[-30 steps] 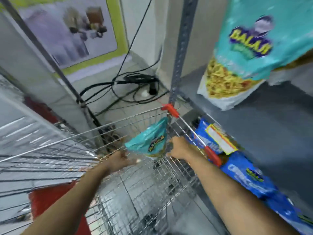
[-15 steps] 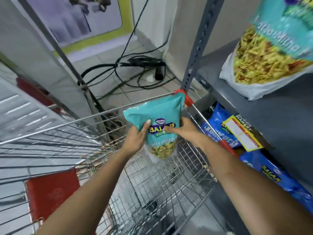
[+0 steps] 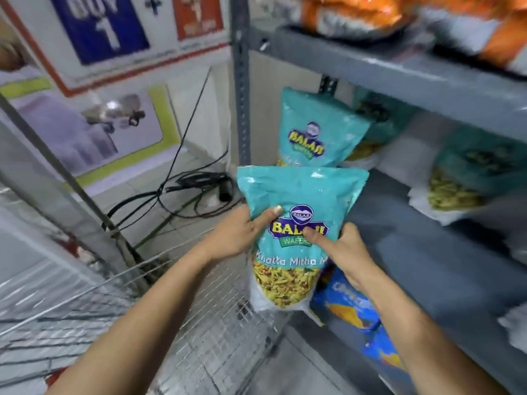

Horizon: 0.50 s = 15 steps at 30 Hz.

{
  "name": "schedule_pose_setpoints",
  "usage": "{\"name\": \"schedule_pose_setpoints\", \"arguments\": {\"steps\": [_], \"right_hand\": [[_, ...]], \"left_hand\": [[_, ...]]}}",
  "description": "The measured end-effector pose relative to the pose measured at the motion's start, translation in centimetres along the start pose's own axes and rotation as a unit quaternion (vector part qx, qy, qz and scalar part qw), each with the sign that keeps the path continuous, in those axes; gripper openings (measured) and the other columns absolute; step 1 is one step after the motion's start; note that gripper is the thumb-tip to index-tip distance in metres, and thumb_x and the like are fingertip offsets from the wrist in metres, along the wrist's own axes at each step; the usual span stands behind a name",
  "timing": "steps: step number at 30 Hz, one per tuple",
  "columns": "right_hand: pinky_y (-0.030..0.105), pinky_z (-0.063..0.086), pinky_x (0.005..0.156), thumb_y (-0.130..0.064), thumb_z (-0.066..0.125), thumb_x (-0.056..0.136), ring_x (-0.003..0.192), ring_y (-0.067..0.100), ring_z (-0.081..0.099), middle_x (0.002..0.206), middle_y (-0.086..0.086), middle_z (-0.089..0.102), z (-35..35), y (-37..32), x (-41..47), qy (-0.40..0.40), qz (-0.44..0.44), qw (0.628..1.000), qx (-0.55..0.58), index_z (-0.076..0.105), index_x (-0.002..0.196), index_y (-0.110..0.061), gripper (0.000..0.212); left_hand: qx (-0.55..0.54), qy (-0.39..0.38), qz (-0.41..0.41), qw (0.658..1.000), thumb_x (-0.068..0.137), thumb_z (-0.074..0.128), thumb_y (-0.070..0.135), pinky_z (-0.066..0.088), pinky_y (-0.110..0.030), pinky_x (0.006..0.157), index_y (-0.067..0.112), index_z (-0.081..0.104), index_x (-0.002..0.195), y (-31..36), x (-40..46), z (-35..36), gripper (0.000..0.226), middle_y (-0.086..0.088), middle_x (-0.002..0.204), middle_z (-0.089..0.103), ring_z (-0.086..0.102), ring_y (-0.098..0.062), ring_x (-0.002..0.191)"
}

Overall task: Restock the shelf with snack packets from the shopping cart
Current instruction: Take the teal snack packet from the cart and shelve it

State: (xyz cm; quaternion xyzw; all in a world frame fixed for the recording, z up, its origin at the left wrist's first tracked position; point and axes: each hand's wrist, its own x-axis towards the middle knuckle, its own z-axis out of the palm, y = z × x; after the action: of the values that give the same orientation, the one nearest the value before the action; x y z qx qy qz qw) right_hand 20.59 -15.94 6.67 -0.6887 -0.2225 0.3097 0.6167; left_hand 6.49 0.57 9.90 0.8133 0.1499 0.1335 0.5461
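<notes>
A teal snack packet [image 3: 299,195] with a clear window of yellow mix is held upright in both hands, just in front of the grey shelf [image 3: 427,252]. My left hand [image 3: 242,232] grips its left edge, thumb on the front. My right hand [image 3: 339,246] grips its right side, thumb across the logo. Another teal packet [image 3: 319,129] stands at the shelf's left end, and a third teal packet [image 3: 467,172] leans further right. The wire shopping cart [image 3: 199,323] lies below my arms; its visible part holds no packets.
The shelf's grey upright post [image 3: 241,81] rises just left of the packets. Orange packets [image 3: 370,12] lie on the upper shelf. Blue packets [image 3: 350,306] fill the shelf below. Black cables [image 3: 185,189] run over the floor by the wall posters.
Both hands have lifted the teal packet out of the cart and up to the level of the middle shelf. The view has tilted upward, showing more shelf.
</notes>
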Motion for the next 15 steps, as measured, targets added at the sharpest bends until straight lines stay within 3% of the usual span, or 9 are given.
{"name": "schedule_pose_setpoints", "arguments": {"steps": [3, 6, 9, 11, 15], "right_hand": [[0.016, 0.057, 0.06, -0.007, 0.084, 0.074, 0.063, -0.005, 0.07, 0.074, -0.016, 0.077, -4.1, -2.4, -1.1, 0.072, -0.041, 0.997, -0.007, 0.07, 0.078, -0.018, 0.018], [0.017, 0.058, 0.063, -0.013, 0.086, 0.072, 0.068, -0.005, 0.072, 0.072, -0.022, 0.076, -7.6, -4.7, -1.4, 0.136, -0.078, 0.988, -0.015, 0.071, 0.083, -0.023, 0.022], [0.016, 0.057, 0.064, -0.018, 0.088, 0.07, 0.076, -0.003, 0.074, 0.086, -0.018, 0.077, -10.4, -6.0, -1.0, 0.188, -0.107, 0.976, -0.017, 0.071, 0.097, -0.023, 0.033], [0.014, 0.056, 0.062, -0.016, 0.088, 0.071, 0.072, -0.006, 0.073, 0.084, -0.018, 0.075, -11.9, -6.4, -0.4, 0.212, -0.11, 0.971, -0.014, 0.069, 0.09, -0.026, 0.028], [0.012, 0.056, 0.06, -0.012, 0.086, 0.073, 0.068, -0.009, 0.071, 0.082, -0.02, 0.072, -13.9, -5.7, 2.0, 0.236, -0.112, 0.965, -0.009, 0.065, 0.085, -0.028, 0.029]], "left_hand": [[-0.032, -0.028, 0.045, 0.998, 0.095, 0.049, 0.035, 0.052, -0.032, 0.098, 0.036, 0.064, 0.109, 4.0, 2.9, 2.1, 0.021, 0.017, 0.111, 0.069, 0.065, 0.0, 0.101], [-0.014, -0.043, 0.103, 0.994, 0.099, 0.049, 0.027, 0.048, -0.029, 0.102, 0.013, 0.06, 0.122, 7.0, 6.3, 4.2, 0.03, 0.002, 0.123, 0.067, 0.062, -0.007, 0.111], [0.008, -0.06, 0.133, 0.989, 0.098, 0.05, 0.034, 0.049, -0.026, 0.097, 0.02, 0.062, 0.117, 9.0, 9.7, 6.2, 0.027, 0.011, 0.116, 0.067, 0.063, 0.003, 0.104], [-0.021, -0.083, 0.125, 0.988, 0.099, 0.051, 0.027, 0.051, -0.017, 0.085, 0.016, 0.062, 0.109, 9.5, 11.7, 7.6, 0.019, 0.011, 0.108, 0.069, 0.064, 0.011, 0.092], [-0.057, -0.104, 0.092, 0.989, 0.099, 0.052, 0.026, 0.056, -0.02, 0.083, 0.009, 0.065, 0.108, 8.7, 15.8, 9.6, 0.023, -0.001, 0.11, 0.072, 0.07, -0.002, 0.091]]}}
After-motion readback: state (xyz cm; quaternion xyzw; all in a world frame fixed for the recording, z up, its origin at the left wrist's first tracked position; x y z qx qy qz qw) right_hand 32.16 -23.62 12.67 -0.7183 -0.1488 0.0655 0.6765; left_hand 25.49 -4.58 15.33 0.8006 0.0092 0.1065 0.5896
